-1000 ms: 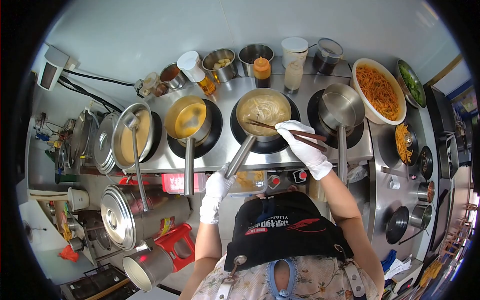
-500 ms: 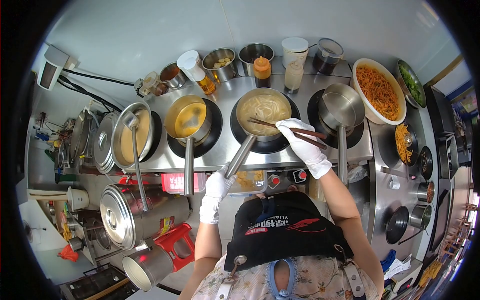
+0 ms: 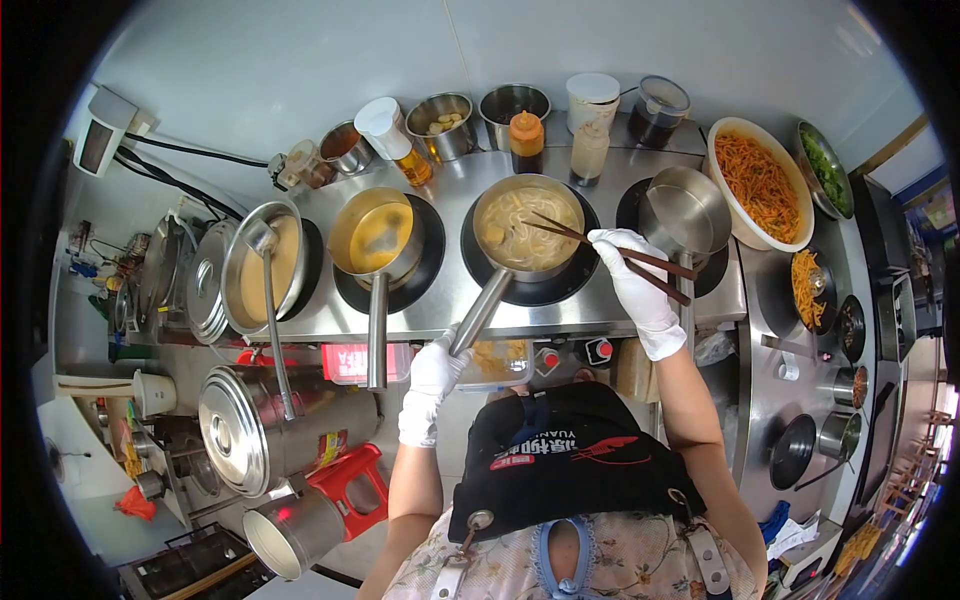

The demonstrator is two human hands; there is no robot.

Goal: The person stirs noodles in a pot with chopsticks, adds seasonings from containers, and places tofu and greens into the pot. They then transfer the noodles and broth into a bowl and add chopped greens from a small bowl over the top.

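Observation:
A steel saucepan (image 3: 510, 268) with pale noodles (image 3: 522, 222) in cloudy broth sits on the middle burner. My gloved left hand (image 3: 436, 372) is wrapped round the end of its handle (image 3: 483, 312). In my gloved right hand (image 3: 640, 285) is a pair of dark brown chopsticks (image 3: 660, 265), their tips slightly apart over the noodles near the pan's right side. To the left stands a saucepan of yellow broth (image 3: 378, 232). An empty-looking saucepan (image 3: 684, 210) is on the right, its handle partly behind my right hand.
A wide pan of tan liquid (image 3: 268, 275) holds a ladle (image 3: 275, 330). Sauce bottles (image 3: 526, 145) and pots (image 3: 440, 128) line the wall. Shredded carrot fills a white bowl (image 3: 757, 185) at the right. Below left are a lidded steel pot (image 3: 235, 430) and a red stool (image 3: 350, 490).
My right hand and the chopsticks have moved right, and the tips now sit further right over the pan. My left hand stays on the handle.

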